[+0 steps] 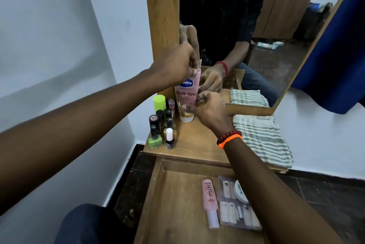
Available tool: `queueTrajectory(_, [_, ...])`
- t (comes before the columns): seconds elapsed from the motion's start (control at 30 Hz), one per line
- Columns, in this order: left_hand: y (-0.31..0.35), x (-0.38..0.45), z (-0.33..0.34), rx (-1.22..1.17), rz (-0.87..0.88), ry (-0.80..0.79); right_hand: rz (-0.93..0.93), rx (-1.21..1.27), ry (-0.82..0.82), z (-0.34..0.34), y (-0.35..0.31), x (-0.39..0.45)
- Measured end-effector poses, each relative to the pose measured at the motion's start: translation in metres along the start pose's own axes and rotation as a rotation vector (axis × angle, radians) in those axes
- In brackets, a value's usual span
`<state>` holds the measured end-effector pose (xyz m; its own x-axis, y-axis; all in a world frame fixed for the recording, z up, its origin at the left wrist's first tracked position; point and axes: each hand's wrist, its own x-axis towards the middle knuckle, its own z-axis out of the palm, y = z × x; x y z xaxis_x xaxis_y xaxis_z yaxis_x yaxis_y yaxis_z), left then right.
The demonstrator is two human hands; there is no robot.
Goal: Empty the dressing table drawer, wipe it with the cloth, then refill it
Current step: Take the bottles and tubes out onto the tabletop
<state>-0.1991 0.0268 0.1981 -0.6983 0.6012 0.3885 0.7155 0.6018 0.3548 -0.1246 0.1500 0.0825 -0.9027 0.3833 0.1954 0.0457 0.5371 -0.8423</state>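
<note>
Vaseline "Gluta-Hya" tube (185,95) upright between both hands (209,110)

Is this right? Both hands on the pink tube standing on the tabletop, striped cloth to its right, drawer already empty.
Not empty. The head view shows the drawer holding a pink bottle, a clear packet and a white jar. The rest holds.

Drawer (158,204) and tabletop (197,141): matt wood; tube (185,95) glossy plastic; at three o'clock, striped cloth (260,139), woven, soft; nail-polish bottles (162,127) glossy
</note>
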Motion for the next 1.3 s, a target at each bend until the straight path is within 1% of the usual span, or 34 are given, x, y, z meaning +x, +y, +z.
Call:
queueTrajectory(0.17, [0.001, -0.002, 0.002, -0.002, 0.015, 0.035, -0.001, 0.033, 0.017, 0.003, 0.002, 0.001])
queueTrajectory(0.33, [0.002, -0.004, 0.004, -0.035, -0.003, 0.058, 0.004, 0.039, -0.011, -0.001, 0.002, -0.002])
queueTrajectory(0.47, [0.008, -0.011, 0.004, -0.073, -0.022, 0.055, 0.014, 0.001, 0.055, -0.011, 0.002, -0.012])
queueTrajectory(0.53, [0.014, -0.019, 0.003, -0.049, -0.003, 0.109, 0.025, -0.022, 0.087, -0.022, 0.002, -0.025])
queueTrajectory(0.6, [0.025, -0.034, 0.003, -0.018, 0.061, 0.221, 0.021, -0.047, 0.095, -0.034, 0.005, -0.045])
queueTrajectory(0.67, [0.04, -0.06, 0.008, -0.082, 0.144, 0.269, 0.027, -0.069, 0.058, -0.046, 0.012, -0.072])
queueTrajectory(0.73, [0.054, -0.095, 0.024, -0.205, 0.169, 0.183, 0.049, -0.109, -0.01, -0.053, 0.022, -0.105])
queueTrajectory(0.8, [0.059, -0.132, 0.056, -0.245, 0.098, -0.013, 0.101, -0.199, -0.104, -0.051, 0.04, -0.139])
queueTrajectory(0.9, [0.048, -0.178, 0.119, -0.136, -0.001, -0.363, 0.252, -0.346, -0.244, -0.039, 0.075, -0.185])
queueTrajectory(0.97, [0.033, -0.198, 0.155, 0.017, 0.054, -0.506, 0.336, -0.393, -0.315, -0.03, 0.09, -0.206])
queueTrajectory(1.07, [0.019, -0.211, 0.18, 0.156, 0.218, -0.58, 0.346, -0.423, -0.322, -0.023, 0.096, -0.215])
queueTrajectory(1.13, [0.017, -0.21, 0.182, 0.194, 0.286, -0.557, 0.335, -0.429, -0.338, -0.02, 0.102, -0.214])
queueTrajectory(1.23, [0.017, -0.205, 0.181, 0.202, 0.35, -0.542, 0.323, -0.421, -0.399, -0.014, 0.112, -0.212])
queueTrajectory(1.3, [0.016, -0.203, 0.179, 0.203, 0.381, -0.543, 0.318, -0.435, -0.382, -0.009, 0.117, -0.215])
